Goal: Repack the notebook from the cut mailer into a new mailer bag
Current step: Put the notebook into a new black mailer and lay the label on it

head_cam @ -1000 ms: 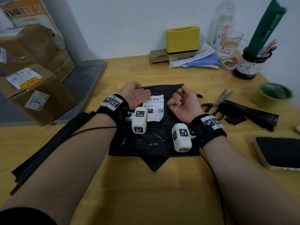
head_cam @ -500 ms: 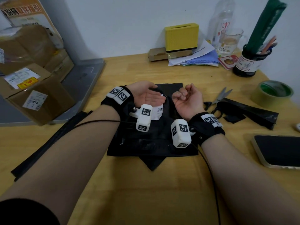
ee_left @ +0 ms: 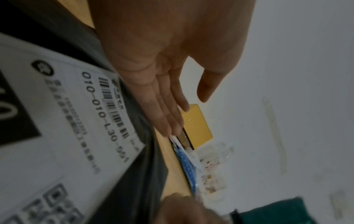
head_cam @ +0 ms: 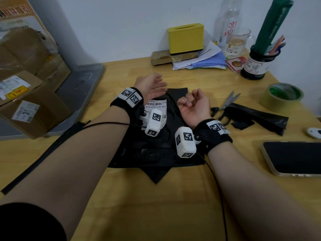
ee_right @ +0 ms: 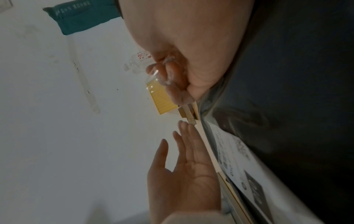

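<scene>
A black mailer (head_cam: 156, 153) with a white shipping label (head_cam: 156, 106) lies flat at the middle of the wooden table. No notebook shows. My left hand (head_cam: 152, 86) hovers over the mailer's far left corner, palm turned inward, fingers straight and together, holding nothing. In the left wrist view the left hand (ee_left: 164, 106) hangs just beyond the label (ee_left: 67, 121). My right hand (head_cam: 192, 103) rests palm up on the mailer's right part, fingers curled into a loose fist around nothing. The right wrist view shows the right hand's curled fingers (ee_right: 172, 78) above the dark mailer (ee_right: 287, 91).
Flat black bags (head_cam: 43, 153) lie at the left beside cardboard boxes (head_cam: 26, 101). Scissors (head_cam: 227, 103), a cut black strip (head_cam: 257, 115), a tape roll (head_cam: 281, 96) and a phone (head_cam: 295, 157) lie at the right. A yellow box (head_cam: 185, 39) and pen cup (head_cam: 258, 65) stand at the back.
My left hand, which lay over the label half a second ago, has drawn back to the far left and uncovered it. The right fist has barely moved.
</scene>
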`<action>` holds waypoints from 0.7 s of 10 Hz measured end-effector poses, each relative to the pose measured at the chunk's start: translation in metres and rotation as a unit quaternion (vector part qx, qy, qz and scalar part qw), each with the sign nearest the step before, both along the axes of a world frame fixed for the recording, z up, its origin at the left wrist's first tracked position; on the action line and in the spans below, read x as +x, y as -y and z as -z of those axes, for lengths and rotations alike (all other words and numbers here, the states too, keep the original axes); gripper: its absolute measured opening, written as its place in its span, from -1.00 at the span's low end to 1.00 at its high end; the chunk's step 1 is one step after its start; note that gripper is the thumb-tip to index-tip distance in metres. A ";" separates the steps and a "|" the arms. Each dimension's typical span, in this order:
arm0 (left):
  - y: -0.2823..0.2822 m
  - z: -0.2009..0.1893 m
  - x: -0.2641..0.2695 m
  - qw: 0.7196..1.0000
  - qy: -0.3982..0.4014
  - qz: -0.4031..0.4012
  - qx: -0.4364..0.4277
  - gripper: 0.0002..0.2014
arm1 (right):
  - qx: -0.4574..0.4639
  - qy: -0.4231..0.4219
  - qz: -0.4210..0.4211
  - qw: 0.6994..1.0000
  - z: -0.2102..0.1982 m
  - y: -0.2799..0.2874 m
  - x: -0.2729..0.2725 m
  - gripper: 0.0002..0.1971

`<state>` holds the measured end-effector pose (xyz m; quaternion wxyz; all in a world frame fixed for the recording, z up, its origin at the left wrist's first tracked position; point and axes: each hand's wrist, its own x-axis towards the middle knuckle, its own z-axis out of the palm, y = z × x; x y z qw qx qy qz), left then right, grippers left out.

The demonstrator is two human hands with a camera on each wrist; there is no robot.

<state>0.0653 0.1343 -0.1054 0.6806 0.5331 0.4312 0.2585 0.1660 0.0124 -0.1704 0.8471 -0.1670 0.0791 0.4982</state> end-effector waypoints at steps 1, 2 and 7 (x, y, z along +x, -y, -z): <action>0.004 -0.009 -0.012 0.991 -0.059 0.082 -0.090 -0.68 | -0.004 0.001 -0.002 1.000 0.001 -0.001 0.000 -0.56; 0.011 -0.008 -0.022 0.952 -0.222 0.181 -0.104 -0.53 | -0.012 0.012 -0.010 1.000 0.002 -0.003 0.001 -0.56; 0.006 0.002 -0.002 0.991 -0.102 0.058 -0.062 -0.52 | -0.026 0.041 -0.024 0.999 0.003 -0.003 0.000 -0.57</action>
